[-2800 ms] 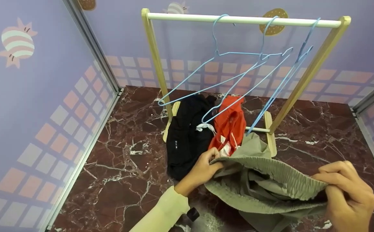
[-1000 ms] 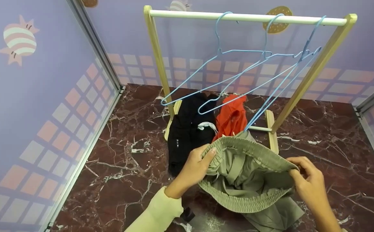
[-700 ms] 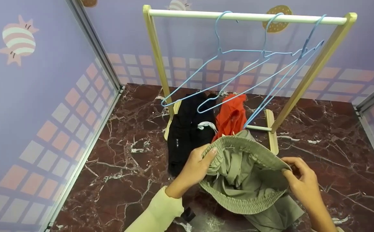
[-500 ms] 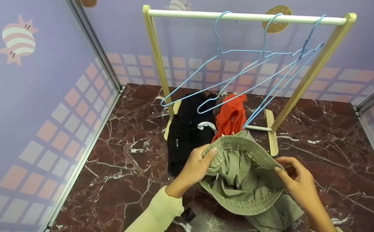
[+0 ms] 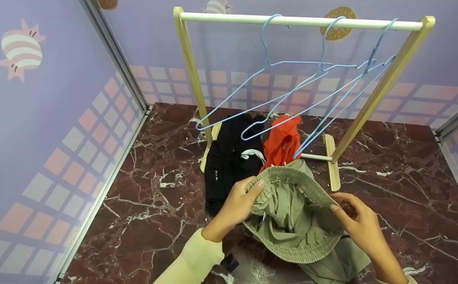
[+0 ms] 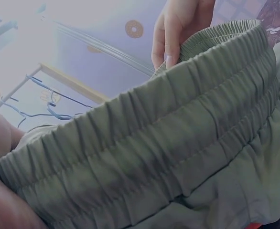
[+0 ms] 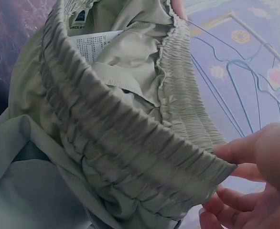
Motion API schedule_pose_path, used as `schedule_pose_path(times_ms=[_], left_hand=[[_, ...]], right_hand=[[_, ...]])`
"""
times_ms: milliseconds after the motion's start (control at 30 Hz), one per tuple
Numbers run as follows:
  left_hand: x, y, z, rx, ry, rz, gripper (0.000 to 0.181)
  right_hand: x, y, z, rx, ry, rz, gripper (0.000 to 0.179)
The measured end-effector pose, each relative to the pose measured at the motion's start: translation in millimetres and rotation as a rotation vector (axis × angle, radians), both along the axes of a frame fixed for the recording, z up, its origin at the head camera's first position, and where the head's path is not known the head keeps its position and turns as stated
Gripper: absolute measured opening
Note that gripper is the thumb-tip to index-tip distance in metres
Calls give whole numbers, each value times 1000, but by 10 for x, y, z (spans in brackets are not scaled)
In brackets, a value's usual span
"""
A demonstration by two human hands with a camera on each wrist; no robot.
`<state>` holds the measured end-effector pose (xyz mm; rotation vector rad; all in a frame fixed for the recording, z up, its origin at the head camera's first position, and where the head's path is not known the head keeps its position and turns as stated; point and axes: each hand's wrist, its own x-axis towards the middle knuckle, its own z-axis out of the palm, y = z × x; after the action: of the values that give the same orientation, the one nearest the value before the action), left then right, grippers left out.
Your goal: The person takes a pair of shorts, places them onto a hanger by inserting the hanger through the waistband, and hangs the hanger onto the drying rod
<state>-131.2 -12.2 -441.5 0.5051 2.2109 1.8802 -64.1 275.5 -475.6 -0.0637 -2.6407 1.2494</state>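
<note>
Olive-green trousers (image 5: pixel 292 213) with a gathered elastic waistband are held up in front of me, the waist opening facing the head camera. My left hand (image 5: pixel 234 207) pinches the waistband's left side, thumb on the inner face. At the right side my right hand (image 5: pixel 357 221) pinches the band between thumb and fingers. The right wrist view shows a white care label (image 7: pixel 96 45) and a brand tag (image 7: pixel 80 18) inside the waist. Lower fabric of the trousers hangs below the band. Part of the trousers lies behind it, near the red garment.
A wooden clothes rack (image 5: pixel 300 20) with blue wire hangers (image 5: pixel 268 65) stands behind the hands. Black clothing (image 5: pixel 229 169) and a red garment (image 5: pixel 282 140) lie on the dark marbled floor (image 5: pixel 161 221) beneath it. Patterned lilac wall panels (image 5: pixel 55 118) enclose the left, back and right.
The waistband was stretched wide, then turned so its opening faces up toward me. My right hand has moved left along with the band's right end, narrowing the opening. The left hand barely shifts lately.
</note>
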Motion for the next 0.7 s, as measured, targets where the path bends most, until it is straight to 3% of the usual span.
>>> schedule_pose_path(times_ms=[300,500,700], left_hand=[[-34,-7,-96,13,-6,3,33],[-28,-7,-88,26,-11,-9,33],[-23,-8,-95,20,-3,-10,33]], right_hand=[[-60,-25,114,53,-90,93,34],[-127,-37,219,72,-63,124,39],[-189,-89,315,26,-50,131,47]])
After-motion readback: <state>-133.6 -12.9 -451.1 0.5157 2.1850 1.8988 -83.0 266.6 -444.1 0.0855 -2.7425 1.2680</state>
